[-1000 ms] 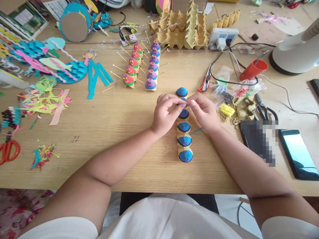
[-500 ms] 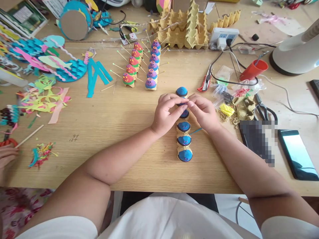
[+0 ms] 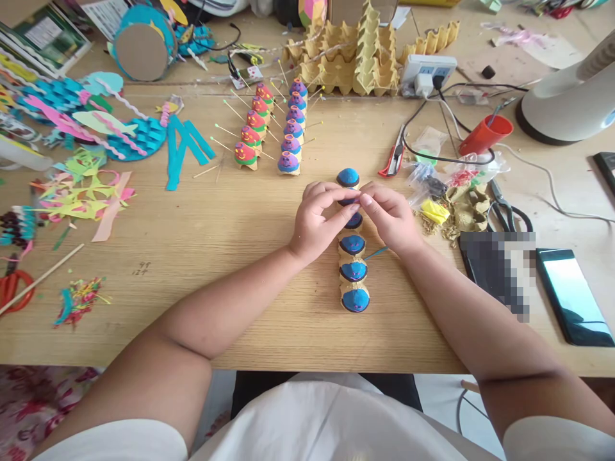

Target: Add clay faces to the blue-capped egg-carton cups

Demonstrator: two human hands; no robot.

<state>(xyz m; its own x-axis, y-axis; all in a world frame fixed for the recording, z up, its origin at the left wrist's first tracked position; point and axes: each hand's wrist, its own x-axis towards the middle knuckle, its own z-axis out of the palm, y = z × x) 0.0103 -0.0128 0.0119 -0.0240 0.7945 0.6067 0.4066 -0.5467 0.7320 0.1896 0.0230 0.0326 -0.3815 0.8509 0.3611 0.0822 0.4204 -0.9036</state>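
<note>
A row of egg-carton cups topped with blue domes (image 3: 353, 271) runs away from me on the wooden table (image 3: 230, 275). The nearer domes bear small purple marks. Over the far part of this row, my left hand (image 3: 319, 218) and my right hand (image 3: 391, 214) meet at the fingertips, each closed in a pinch. Whatever lies between the fingertips is too small to make out. The hands partly cover the second and third domes. A thin blue strip (image 3: 376, 253) sticks out to the right of the row.
Red-green (image 3: 246, 155) and purple-blue (image 3: 289, 162) cup rows with pins stand beyond. A red cutter (image 3: 394, 157), red cup (image 3: 486, 135), scissors (image 3: 507, 208) and phone (image 3: 574, 296) lie right. Paper scraps (image 3: 81, 198) and red-handled scissors (image 3: 16, 288) are left.
The other person's hand at the left edge has gone from view, and the thin stick there shows more of its length. My hands keep their pinch, almost unmoved. The view has shifted slightly.
</note>
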